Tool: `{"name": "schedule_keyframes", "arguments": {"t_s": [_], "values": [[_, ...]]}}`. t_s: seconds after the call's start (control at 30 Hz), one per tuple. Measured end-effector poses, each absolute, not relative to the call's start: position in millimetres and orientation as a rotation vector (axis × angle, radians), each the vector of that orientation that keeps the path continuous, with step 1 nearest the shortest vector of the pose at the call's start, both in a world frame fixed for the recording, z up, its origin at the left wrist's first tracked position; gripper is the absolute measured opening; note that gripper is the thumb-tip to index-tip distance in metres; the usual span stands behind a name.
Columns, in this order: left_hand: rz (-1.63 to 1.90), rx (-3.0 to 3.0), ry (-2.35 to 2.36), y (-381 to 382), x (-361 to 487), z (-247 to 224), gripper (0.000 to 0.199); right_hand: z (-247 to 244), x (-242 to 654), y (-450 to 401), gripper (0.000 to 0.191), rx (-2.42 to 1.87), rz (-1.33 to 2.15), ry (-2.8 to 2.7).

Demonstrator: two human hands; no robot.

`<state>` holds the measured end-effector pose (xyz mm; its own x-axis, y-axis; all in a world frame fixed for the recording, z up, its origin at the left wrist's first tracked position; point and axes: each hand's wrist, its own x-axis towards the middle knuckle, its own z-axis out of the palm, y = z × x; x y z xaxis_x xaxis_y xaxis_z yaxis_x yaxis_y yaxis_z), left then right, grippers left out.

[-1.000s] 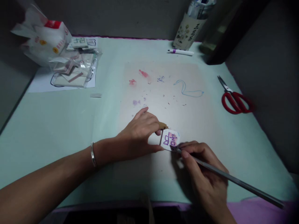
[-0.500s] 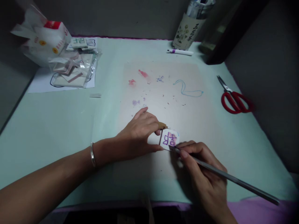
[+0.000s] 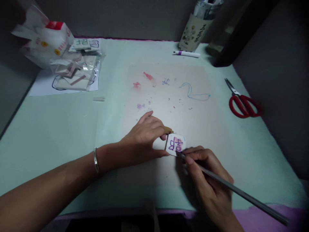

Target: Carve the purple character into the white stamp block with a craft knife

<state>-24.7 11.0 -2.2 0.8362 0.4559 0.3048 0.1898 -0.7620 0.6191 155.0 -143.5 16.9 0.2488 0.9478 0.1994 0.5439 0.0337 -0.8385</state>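
A small white card (image 3: 171,150) with purple characters and a pinkish patch lies near the middle of the table. My left hand (image 3: 147,138) grips its left part, thumb at the lower edge and fingers at the upper edge, beside a tan piece (image 3: 167,130) partly hidden under the fingers. In my right hand (image 3: 209,180) is a long dark pen-like tool (image 3: 241,192), pinched near its front end. The tool's tip touches or nearly touches the card's lower edge, by the purple marks.
Red-handled scissors (image 3: 241,102) lie at the right. A purple-banded marker (image 3: 187,54) rests before a labelled pen holder (image 3: 195,32). Plastic-wrapped pieces (image 3: 76,75) sit on paper at the back left. A small white strip (image 3: 98,99) lies nearby, and stained paper (image 3: 149,93) covers the middle.
The tool's tip has shifted slightly right along the card's lower edge, and its rear end has dropped a little. My left hand keeps its place.
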Motion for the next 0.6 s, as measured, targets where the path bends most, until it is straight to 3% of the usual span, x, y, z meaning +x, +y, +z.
{"name": "schedule_keyframes", "arguments": {"t_s": [0.6], "values": [[0.62, 2.415, 0.464, 11.4, -23.8, -3.0, 0.052, 20.6, 149.6, -138.8, 0.015, -1.608, 0.471, -1.544]]}}
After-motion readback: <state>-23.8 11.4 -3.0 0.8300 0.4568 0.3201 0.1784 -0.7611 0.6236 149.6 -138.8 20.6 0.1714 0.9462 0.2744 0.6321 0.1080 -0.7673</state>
